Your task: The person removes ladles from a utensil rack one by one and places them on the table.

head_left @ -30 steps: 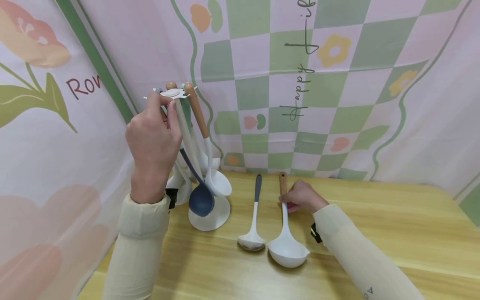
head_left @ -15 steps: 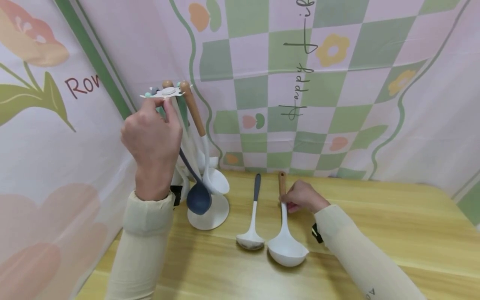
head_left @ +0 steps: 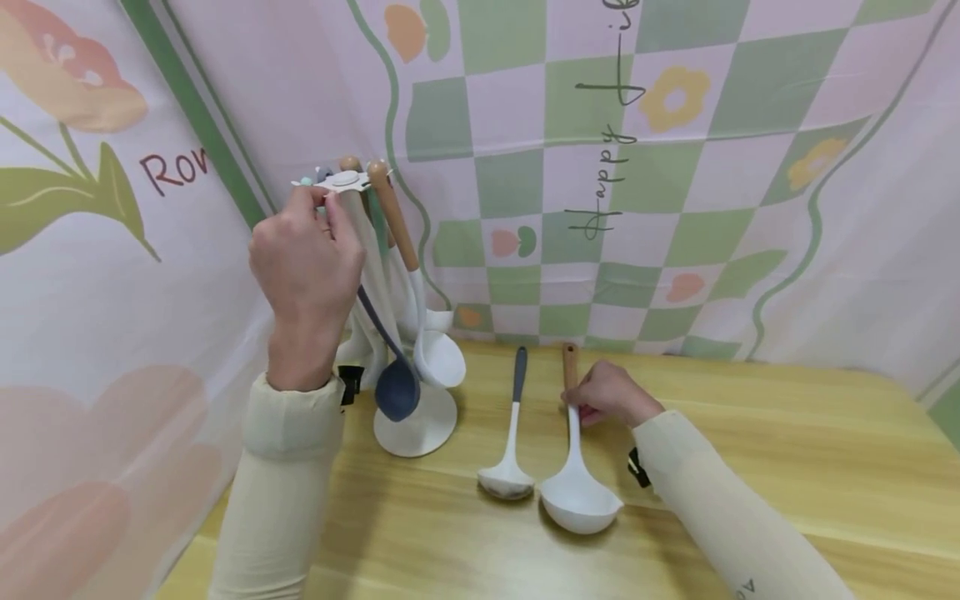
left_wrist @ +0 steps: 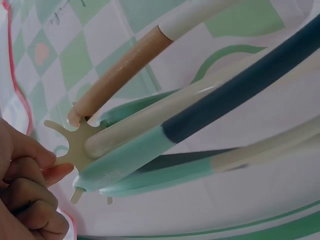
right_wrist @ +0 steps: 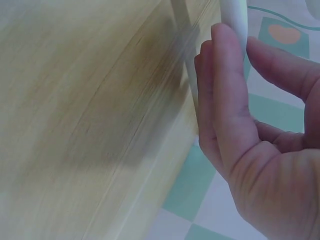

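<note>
At the left, a white rotating utensil rack stands with several hanging utensils. Pinched by my left hand is one prong of its white top. A dark blue ladle hangs at the front, its mint-green handle close by my fingers. Beside it hangs a white ladle with a wooden handle. My right hand pinches the handle of a larger white ladle, where wood meets white; its bowl is low over the table. In the right wrist view, thumb and fingers meet around its white shaft.
A smaller white ladle with a dark grey handle lies on the wooden table between the rack and the larger ladle. Behind stands a checkered cloth backdrop; another printed cloth closes off the left side.
The view shifts slightly. My left hand keeps to the rack's top, and the rack with its hanging ladles has turned a little. The right hand and larger ladle stay in place.
</note>
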Tool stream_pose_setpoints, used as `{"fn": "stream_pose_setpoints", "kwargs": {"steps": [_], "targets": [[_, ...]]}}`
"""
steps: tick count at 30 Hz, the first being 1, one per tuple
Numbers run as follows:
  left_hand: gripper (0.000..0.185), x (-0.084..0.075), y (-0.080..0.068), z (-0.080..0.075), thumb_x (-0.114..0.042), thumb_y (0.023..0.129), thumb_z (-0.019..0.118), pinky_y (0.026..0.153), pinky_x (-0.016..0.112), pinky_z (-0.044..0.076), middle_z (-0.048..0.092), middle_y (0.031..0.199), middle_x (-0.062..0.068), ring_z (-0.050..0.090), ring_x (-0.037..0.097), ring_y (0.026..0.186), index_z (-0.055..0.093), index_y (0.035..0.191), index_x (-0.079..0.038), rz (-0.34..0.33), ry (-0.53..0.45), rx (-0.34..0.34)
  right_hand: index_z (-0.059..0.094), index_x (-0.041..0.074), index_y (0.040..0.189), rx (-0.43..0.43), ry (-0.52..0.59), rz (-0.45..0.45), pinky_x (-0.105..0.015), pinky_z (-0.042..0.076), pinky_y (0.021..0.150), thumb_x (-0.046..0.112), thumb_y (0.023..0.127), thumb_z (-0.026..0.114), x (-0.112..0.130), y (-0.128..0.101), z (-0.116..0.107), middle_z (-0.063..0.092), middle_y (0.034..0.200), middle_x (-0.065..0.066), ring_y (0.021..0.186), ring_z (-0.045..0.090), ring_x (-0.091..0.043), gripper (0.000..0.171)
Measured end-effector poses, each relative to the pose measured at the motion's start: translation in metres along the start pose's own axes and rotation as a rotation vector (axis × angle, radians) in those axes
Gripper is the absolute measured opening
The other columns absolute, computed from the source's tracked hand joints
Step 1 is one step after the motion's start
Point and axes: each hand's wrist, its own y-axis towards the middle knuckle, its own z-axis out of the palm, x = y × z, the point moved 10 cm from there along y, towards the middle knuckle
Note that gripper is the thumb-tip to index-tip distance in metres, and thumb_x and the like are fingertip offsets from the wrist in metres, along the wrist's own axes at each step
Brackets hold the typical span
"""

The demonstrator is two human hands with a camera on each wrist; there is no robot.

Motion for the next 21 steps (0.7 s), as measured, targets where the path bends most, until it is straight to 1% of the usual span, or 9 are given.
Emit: {"fn": "stream_pose_setpoints", "kwargs": {"steps": [3, 7, 10, 13, 15, 17, 19, 21], "targets": [[0.034, 0.003, 0.0, -0.002, -0.016, 0.106, 0.053, 0.054, 0.038, 0.037, 0.069, 0.07, 0.025, 0.061, 0.042, 0.057, 0.074, 0.106, 0.012, 0.001, -0.019, -0.001, 0.075, -0.009, 0.091, 0.004, -0.001, 0.0, -0.034, 0.067, 0.07, 0.012, 0.097, 0.073, -0.001, 0.0, 0.0, 0.075, 0.079, -0.013, 0.066, 0.074, -0.016, 0.021], [0.034, 0.006, -0.001, -0.005, -0.016, 0.106, 0.053, 0.054, 0.035, 0.032, 0.064, 0.065, 0.023, 0.057, 0.038, 0.054, 0.073, 0.106, 0.012, -0.007, -0.041, 0.004, 0.074, -0.009, 0.091, 0.006, -0.011, -0.006, -0.034, 0.066, 0.07, 0.013, 0.098, 0.073, 0.0, 0.0, -0.002, 0.075, 0.08, -0.014, 0.066, 0.073, -0.016, 0.023], [0.034, 0.006, -0.002, -0.007, -0.016, 0.106, 0.052, 0.054, 0.036, 0.035, 0.064, 0.065, 0.023, 0.057, 0.038, 0.056, 0.073, 0.106, 0.011, 0.004, -0.024, 0.008, 0.073, -0.009, 0.092, 0.001, -0.019, -0.007, -0.034, 0.066, 0.07, 0.013, 0.098, 0.072, 0.001, 0.0, -0.004, 0.075, 0.081, -0.015, 0.067, 0.073, -0.016, 0.023], [0.032, 0.002, -0.003, -0.01, -0.016, 0.106, 0.054, 0.059, 0.044, 0.046, 0.068, 0.08, 0.024, 0.062, 0.04, 0.067, 0.074, 0.109, 0.008, 0.024, 0.014, 0.015, 0.073, -0.009, 0.092, -0.018, -0.049, -0.005, -0.033, 0.066, 0.07, 0.014, 0.098, 0.071, 0.002, 0.001, -0.006, 0.074, 0.082, -0.016, 0.068, 0.074, -0.017, 0.024], [0.03, -0.003, -0.004, -0.012, -0.016, 0.107, 0.055, 0.063, 0.05, 0.052, 0.068, 0.094, 0.024, 0.065, 0.041, 0.075, 0.076, 0.111, 0.005, 0.059, 0.043, 0.016, 0.072, -0.007, 0.086, -0.041, -0.092, -0.017, -0.031, 0.065, 0.065, 0.016, 0.098, 0.071, 0.003, 0.001, -0.01, 0.072, 0.074, -0.012, 0.062, 0.07, -0.015, 0.025], [0.029, -0.009, -0.004, -0.012, -0.019, 0.108, 0.056, 0.065, 0.054, 0.055, 0.065, 0.105, 0.023, 0.067, 0.041, 0.079, 0.077, 0.114, 0.0, 0.092, 0.064, 0.017, 0.068, 0.0, 0.073, -0.068, -0.161, -0.034, -0.027, 0.058, 0.055, 0.019, 0.099, 0.07, 0.005, 0.001, -0.015, 0.066, 0.063, -0.006, 0.053, 0.061, -0.012, 0.032], [0.029, -0.014, -0.004, -0.013, -0.022, 0.109, 0.057, 0.064, 0.056, 0.056, 0.064, 0.112, 0.022, 0.068, 0.042, 0.079, 0.078, 0.114, -0.003, 0.13, 0.077, 0.018, 0.059, 0.009, 0.061, -0.104, -0.241, -0.057, -0.024, 0.047, 0.048, 0.024, 0.1, 0.069, 0.009, 0.001, -0.022, 0.057, 0.054, 0.001, 0.046, 0.05, -0.008, 0.043], [0.029, -0.017, -0.003, -0.012, -0.024, 0.109, 0.058, 0.067, 0.056, 0.056, 0.063, 0.115, 0.021, 0.069, 0.042, 0.081, 0.079, 0.115, -0.003, 0.139, 0.069, 0.033, 0.048, 0.016, 0.055, -0.138, -0.307, -0.076, -0.022, 0.035, 0.046, 0.028, 0.101, 0.068, 0.014, 0.002, -0.029, 0.052, 0.049, 0.004, 0.044, 0.041, -0.007, 0.051]]}}
